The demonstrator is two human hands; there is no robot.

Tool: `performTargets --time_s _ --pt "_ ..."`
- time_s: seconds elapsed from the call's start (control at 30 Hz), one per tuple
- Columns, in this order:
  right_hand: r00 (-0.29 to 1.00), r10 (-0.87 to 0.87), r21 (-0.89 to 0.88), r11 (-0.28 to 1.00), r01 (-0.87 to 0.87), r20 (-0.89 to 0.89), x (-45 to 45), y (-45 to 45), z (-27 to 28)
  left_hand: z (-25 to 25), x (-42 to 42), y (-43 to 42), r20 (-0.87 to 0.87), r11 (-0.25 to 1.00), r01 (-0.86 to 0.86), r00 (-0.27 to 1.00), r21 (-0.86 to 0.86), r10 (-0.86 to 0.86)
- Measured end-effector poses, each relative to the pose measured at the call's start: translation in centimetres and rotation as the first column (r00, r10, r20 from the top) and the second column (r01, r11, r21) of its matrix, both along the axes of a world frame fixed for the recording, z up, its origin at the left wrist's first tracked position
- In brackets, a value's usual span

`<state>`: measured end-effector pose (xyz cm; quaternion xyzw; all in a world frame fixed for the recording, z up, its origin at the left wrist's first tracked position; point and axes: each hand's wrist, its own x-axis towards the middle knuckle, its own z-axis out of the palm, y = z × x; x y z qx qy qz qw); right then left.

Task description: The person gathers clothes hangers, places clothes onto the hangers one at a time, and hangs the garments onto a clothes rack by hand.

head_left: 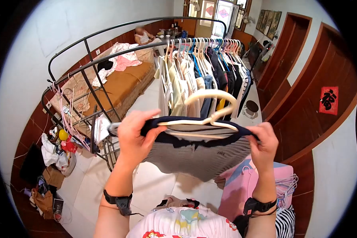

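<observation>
A grey striped shirt [186,158] with a dark navy collar hangs in front of me, spread between both hands. Inside its neck sits a cream plastic hanger [226,95], its hook pointing up above the collar. My left hand [133,135] grips the shirt's left shoulder, thumb near the hanger's arm and index finger stretched out. At the opposite shoulder, my right hand [264,142] pinches the dark edge of the cloth between thumb and fingers. The hanger's ends are hidden by the fabric and my fingers.
Ahead stands a rack packed with hung clothes [206,75]. A black metal frame [85,75] curves around the left, with pink hangers on it. Behind it is a brown bed [119,87]; a person [143,37] sits farther back. White hangers [285,184] lie on a pink surface [234,194].
</observation>
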<state>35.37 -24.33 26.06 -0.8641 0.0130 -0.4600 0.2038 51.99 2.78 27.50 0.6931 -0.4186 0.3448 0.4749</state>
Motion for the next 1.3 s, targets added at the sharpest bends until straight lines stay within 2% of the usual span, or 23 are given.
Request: performTargets --time_s 0.03,0.07,0.1,0.13,0.17,0.2,0.27,0.33,0.4,0.47,0.5,0.53,0.6,0.7,0.8,0.87,0.97,1.07,1.1,1.13,1.2,1.23,1.3 --pt "0.994 -0.045 -0.043 0.998 0.049 0.098 -0.5 0.2 -0.2 -1.0 -0.2 0.0 0.086 0.999 -0.002 0.996 0.045 -0.002" --pt "0.989 -0.073 -0.096 0.992 0.086 0.125 -0.4 -0.2 -3.6 -2.9 -0.2 0.0 0.176 0.996 -0.009 0.984 0.086 -0.006" --pt "0.994 -0.069 -0.002 0.998 0.069 -0.088 -0.6 -0.5 -7.7 -6.2 -0.2 0.0 0.053 0.954 -0.004 0.999 0.301 -0.012" --pt "0.950 -0.059 -0.031 0.998 0.052 -0.307 -0.7 -0.7 -11.4 -10.4 -0.1 -0.1 -0.067 0.865 0.024 0.998 0.500 0.011" --pt "0.790 -0.029 -0.052 0.999 -0.003 -0.612 -1.6 -1.3 -14.8 -15.6 0.7 0.7 -0.281 0.800 0.240 0.955 0.550 -0.094" --pt "0.757 0.021 -0.001 1.000 -0.029 -0.653 -2.0 -1.8 -17.4 -18.8 1.5 1.4 -0.494 0.700 0.457 0.853 0.549 -0.170" --pt "0.839 0.007 0.044 0.999 0.020 -0.544 -1.5 -0.8 -14.8 -16.7 1.6 0.9 -0.565 0.832 0.390 0.817 0.394 -0.115" --pt "0.845 0.048 0.155 0.987 0.042 -0.532 -0.8 0.3 -11.1 -13.8 3.0 0.5 -0.594 0.894 0.316 0.801 0.319 -0.071" --pt "0.844 0.032 0.109 0.994 0.031 -0.535 -0.6 0.3 -8.4 -10.4 3.7 0.5 -0.602 0.874 0.294 0.798 0.385 -0.003" --pt "0.864 0.209 0.300 0.951 -0.071 -0.458 -0.6 0.3 -7.2 -10.0 4.3 0.7 -0.621 0.886 0.305 0.783 0.350 -0.025" --pt "0.848 0.298 0.419 0.903 -0.100 -0.439 -0.6 -0.3 -7.3 -10.1 4.4 0.8 -0.672 0.902 0.332 0.738 0.275 -0.067" --pt "0.847 0.294 0.425 0.901 -0.091 -0.442 -0.8 -0.5 -7.2 -10.2 4.3 0.9 -0.721 0.913 0.356 0.684 0.199 -0.110" --pt "0.833 0.334 0.487 0.868 -0.091 -0.440 -1.1 -0.8 -7.0 -9.5 3.9 1.0 -0.730 0.902 0.387 0.670 0.189 -0.134" --pt "0.869 0.326 0.493 0.863 -0.113 -0.372 -1.3 -0.6 -7.4 -8.3 3.9 1.1 -0.778 0.878 0.467 0.587 0.100 -0.224" --pt "0.888 0.335 0.551 0.827 -0.117 -0.314 -1.3 -0.5 -7.5 -8.7 4.7 1.4 -0.772 0.858 0.510 0.569 0.059 -0.285" --pt "0.895 0.346 0.598 0.793 -0.118 -0.282 -1.1 -0.2 -7.7 -8.7 5.2 1.7 -0.761 0.855 0.509 0.591 0.097 -0.266" --pt "0.913 0.405 0.705 0.664 -0.251 -0.056 -0.3 -0.1 -8.1 -8.6 5.7 1.9 -0.745 0.852 0.509 0.614 0.121 -0.261" --pt "0.920 0.386 0.760 0.618 -0.201 -0.071 0.3 0.8 -7.5 -8.5 6.2 2.3 -0.745 0.848 0.517 0.610 0.118 -0.268" --pt "0.891 0.429 0.714 0.670 -0.203 -0.149 0.3 0.5 -7.5 -8.5 6.4 2.4 -0.746 0.845 0.519 0.612 0.130 -0.262" --pt "0.892 0.427 0.714 0.671 -0.201 -0.150 0.5 0.9 -7.3 -8.4 6.5 2.5 -0.746 0.843 0.522 0.611 0.129 -0.264" --pt "0.858 0.406 0.486 0.845 -0.221 -0.315 1.1 2.4 -6.4 -8.1 6.8 2.7 -0.747 0.850 0.511 0.613 0.127 -0.256" --pt "0.861 0.329 0.349 0.917 -0.194 -0.388 1.5 2.9 -6.0 -8.0 7.0 2.8 -0.748 0.850 0.511 0.613 0.127 -0.256" --pt "0.854 0.331 0.367 0.912 -0.182 -0.401 2.0 3.1 -6.8 -7.7 7.4 3.1 -0.722 0.831 0.532 0.639 0.166 -0.265"
